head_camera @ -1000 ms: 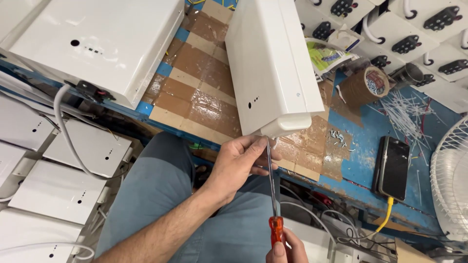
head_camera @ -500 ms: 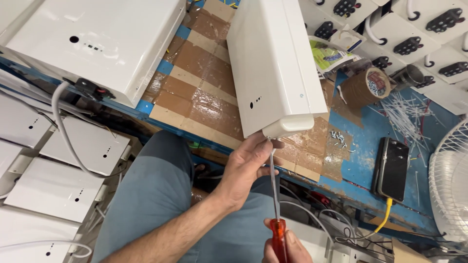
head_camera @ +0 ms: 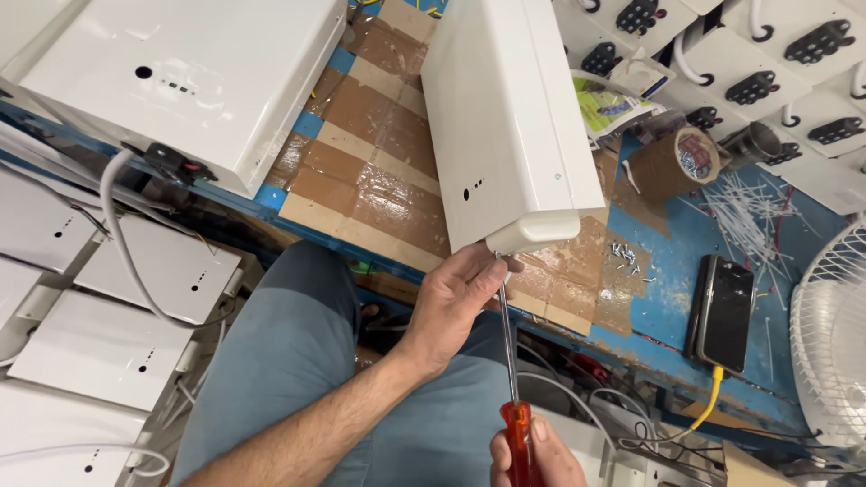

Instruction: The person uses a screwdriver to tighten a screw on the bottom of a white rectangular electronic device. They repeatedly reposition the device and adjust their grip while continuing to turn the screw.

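1. The white housing [head_camera: 510,117] lies on the table [head_camera: 672,298], with its near end overhanging the edge above the person's lap. The screwdriver [head_camera: 511,379] stands nearly upright below it, tip at the underside of that end cap.

2. The left hand [head_camera: 456,302] sits just under the near end of the housing, fingers curled narrowly around the upper shaft, steadying the tip at the cap. Whether it also bears on the housing cannot be told.

3. The right hand [head_camera: 532,455] is closed on the orange handle at the bottom edge of the view; only part of it shows.

4. Handling judgement, housing: a rigid shell, glossy and probably slippery under bare fingers. It looks bulky rather than heavy. Hold it by the long side edges or the end cap, not the flat face. A slipping tip would likely mark the finish.

5. Handling judgement, screwdriver: long, thin, stiff shaft; it will wander unless guided near the tip. Grip belongs on the handle, with a light guide high on the shaft.

6. Nearby: loose screws [head_camera: 624,257] just right of the housing end, a tape roll [head_camera: 677,162] farther off, a phone [head_camera: 722,311] at the right, and a second housing [head_camera: 194,86] at far left.
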